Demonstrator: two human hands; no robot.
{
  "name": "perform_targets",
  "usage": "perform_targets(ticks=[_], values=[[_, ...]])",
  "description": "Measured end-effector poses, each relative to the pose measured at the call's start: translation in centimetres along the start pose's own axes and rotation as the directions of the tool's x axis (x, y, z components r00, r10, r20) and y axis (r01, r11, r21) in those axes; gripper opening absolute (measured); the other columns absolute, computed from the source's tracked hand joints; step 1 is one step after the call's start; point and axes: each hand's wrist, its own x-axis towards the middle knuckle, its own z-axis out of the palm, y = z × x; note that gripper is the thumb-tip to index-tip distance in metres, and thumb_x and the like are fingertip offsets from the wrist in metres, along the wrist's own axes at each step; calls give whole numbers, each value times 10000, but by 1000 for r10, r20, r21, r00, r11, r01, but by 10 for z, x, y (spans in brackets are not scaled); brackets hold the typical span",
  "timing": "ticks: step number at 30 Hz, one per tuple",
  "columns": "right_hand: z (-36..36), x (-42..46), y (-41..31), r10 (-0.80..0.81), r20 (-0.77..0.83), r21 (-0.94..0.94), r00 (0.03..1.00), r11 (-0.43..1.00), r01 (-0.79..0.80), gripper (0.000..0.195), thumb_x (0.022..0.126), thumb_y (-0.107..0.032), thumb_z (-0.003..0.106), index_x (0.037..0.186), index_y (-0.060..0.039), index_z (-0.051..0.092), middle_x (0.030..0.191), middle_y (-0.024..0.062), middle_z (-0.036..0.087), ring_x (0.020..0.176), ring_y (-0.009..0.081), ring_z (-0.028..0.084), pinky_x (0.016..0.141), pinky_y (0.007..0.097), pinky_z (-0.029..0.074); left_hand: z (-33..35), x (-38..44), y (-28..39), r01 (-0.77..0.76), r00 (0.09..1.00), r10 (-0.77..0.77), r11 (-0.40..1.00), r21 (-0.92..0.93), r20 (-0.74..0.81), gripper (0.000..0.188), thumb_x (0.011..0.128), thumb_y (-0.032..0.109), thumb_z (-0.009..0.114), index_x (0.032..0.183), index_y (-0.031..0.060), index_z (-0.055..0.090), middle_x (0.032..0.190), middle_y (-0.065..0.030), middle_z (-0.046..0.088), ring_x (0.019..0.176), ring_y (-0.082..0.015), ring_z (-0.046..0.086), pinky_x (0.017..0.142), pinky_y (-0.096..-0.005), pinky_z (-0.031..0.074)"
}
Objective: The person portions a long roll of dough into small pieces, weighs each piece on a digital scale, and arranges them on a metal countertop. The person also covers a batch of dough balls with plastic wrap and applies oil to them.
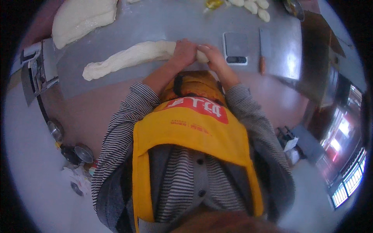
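Observation:
A long, uneven rope of pale dough lies across the metal worktop in front of me. My left hand is wrapped around its right end. My right hand grips the short, rounded tip that sticks out past my left hand, with the thumb and fingers around it. The two hands nearly meet. Just right of my right hand lies a small digital kitchen scale with nothing on its plate.
A large slab of dough rests at the back left. Small dough pieces, a yellow item and a metal bowl are at the back right. A knife with a wooden handle lies right of the scale.

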Motion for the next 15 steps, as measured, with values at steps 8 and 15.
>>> perform_targets(ticks=[8, 15], values=[[-6, 2, 6, -169, 102, 51, 980, 985, 165, 349, 871, -195, 638, 1158, 0, 592, 1039, 106, 637, 899, 211, 645, 722, 329, 534, -6, 2, 3, 13, 998, -16, 999, 43, 65, 191, 681, 184, 723, 866, 135, 716, 911, -85, 683, 981, -300, 600, 864, -494, 449], [-24, -4, 11, -45, 194, 178, 980, 984, 10, 355, 869, -163, 626, 1181, 2, 585, 1093, 86, 630, 1012, 190, 621, 882, 294, 493, 6, 1, -2, -71, 997, 71, 993, 96, 0, 190, 729, 219, 700, 895, 127, 699, 908, -71, 668, 970, -284, 592, 881, -505, 432]])
